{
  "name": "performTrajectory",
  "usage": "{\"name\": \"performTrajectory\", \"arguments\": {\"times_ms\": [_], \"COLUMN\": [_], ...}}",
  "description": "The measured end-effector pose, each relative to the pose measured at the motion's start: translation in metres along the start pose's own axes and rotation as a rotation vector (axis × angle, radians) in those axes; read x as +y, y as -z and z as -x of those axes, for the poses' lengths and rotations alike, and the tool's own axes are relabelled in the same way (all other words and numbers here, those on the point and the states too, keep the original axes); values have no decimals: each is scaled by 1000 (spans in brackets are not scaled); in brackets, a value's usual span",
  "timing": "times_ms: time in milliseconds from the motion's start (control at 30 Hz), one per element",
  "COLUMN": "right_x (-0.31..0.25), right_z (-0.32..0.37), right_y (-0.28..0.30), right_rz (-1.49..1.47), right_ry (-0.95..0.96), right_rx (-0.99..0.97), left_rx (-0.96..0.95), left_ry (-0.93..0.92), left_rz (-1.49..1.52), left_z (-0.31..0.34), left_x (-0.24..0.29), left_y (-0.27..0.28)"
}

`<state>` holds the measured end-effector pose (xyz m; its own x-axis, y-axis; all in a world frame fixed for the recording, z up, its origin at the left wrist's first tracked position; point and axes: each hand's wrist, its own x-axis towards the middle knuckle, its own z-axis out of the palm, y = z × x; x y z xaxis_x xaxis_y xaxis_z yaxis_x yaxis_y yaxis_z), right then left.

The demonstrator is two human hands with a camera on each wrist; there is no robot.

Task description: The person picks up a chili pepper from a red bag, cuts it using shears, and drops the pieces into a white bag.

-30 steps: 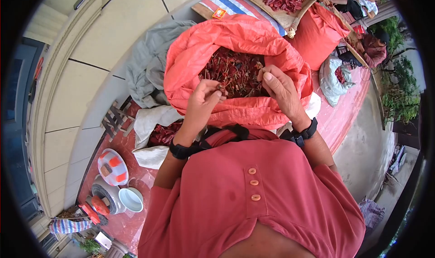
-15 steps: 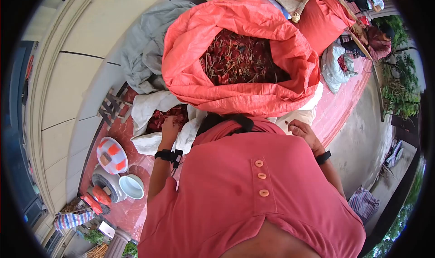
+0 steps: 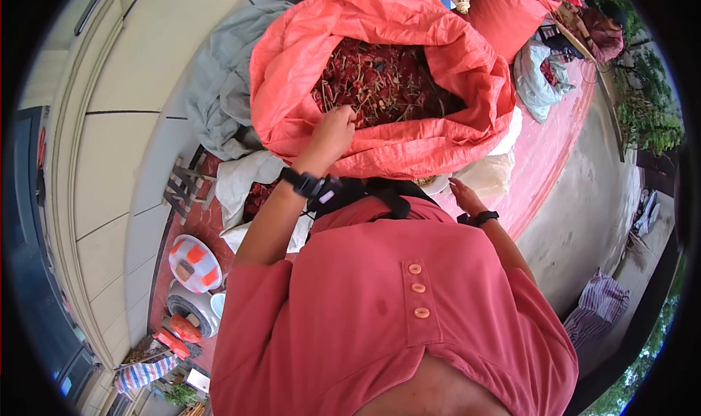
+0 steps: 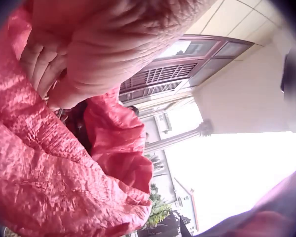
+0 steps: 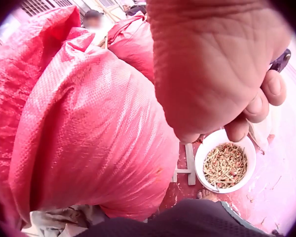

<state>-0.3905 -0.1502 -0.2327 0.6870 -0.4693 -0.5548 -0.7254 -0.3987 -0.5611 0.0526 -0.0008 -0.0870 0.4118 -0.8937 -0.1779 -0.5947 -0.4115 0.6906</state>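
A large red woven sack (image 3: 431,149) stands open before me, full of dried red chillies (image 3: 365,73) with pale stems among them. My left hand (image 3: 332,139) reaches over its near rim, fingertips right at the chillies and loosely bent. In the left wrist view the fingers (image 4: 47,69) dip behind the sack's edge, their tips partly hidden. Low by the sack's right side, my right hand (image 3: 466,197) hangs with loosely curled fingers. The right wrist view has it above a white bucket (image 5: 201,165) of stems and red bits (image 5: 224,165).
A white sack (image 3: 244,179) with red chillies stands at the left, a grey cloth (image 3: 223,87) behind it. Another full red sack (image 3: 504,14) and a pale bag (image 3: 537,87) of chillies are at the back right. Basins (image 3: 195,263) lie on the floor at left.
My left hand went from the red sack to the white sack, then back to the red sack's rim. My right hand left the chillies and dropped down to the right, beside the sack.
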Motion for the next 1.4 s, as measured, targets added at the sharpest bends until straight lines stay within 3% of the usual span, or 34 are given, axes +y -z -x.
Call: {"name": "performTrajectory", "arguments": {"times_ms": [67, 133, 167, 300, 333, 400, 433, 567, 767, 867, 1067, 1167, 1267, 1400], "right_x": [-15, -35, -54, -64, -67, -78, -98, -116, -213, -261, -299, -295, -304, -310], "right_z": [6, 13, 20, 37, 41, 54, 60, 68, 69, 57, -8, -35, -30, -32], "right_y": [2, 4, 10, 8, 7, 14, 25, 55, 137, 169, 162, 142, 145, 150], "right_rz": [36, 99, 22, -131, -156, -205, -208, -613, -710, -721, -1470, -1623, -1548, -1394], "right_ry": [-154, -249, -409, -484, -476, -455, -368, -209, 123, 164, 63, 206, 204, 229], "right_rx": [21, 88, 141, 146, 158, 181, 283, 354, 229, 125, -236, -293, -170, 57], "left_rx": [-121, -205, -248, -219, -100, -105, -93, -43, 117, 188, 201, 211, 235, 292], "left_ry": [207, 276, 310, 304, 244, 442, 422, 293, 54, -37, -59, -47, -37, 142], "left_rz": [-141, -170, -185, -63, -33, 357, 518, 1013, 1452, 1414, 1383, 1337, 1235, 989], "left_z": [-28, -39, -43, -50, -46, -38, -33, -13, 11, 17, 27, 31, 31, 31], "left_x": [-4, 2, 4, -13, -16, -13, -11, 5, 51, 85, 129, 137, 128, 111], "left_y": [-16, -16, -15, -16, -11, 5, 11, 29, 31, 22, 4, -2, -6, 6]}}
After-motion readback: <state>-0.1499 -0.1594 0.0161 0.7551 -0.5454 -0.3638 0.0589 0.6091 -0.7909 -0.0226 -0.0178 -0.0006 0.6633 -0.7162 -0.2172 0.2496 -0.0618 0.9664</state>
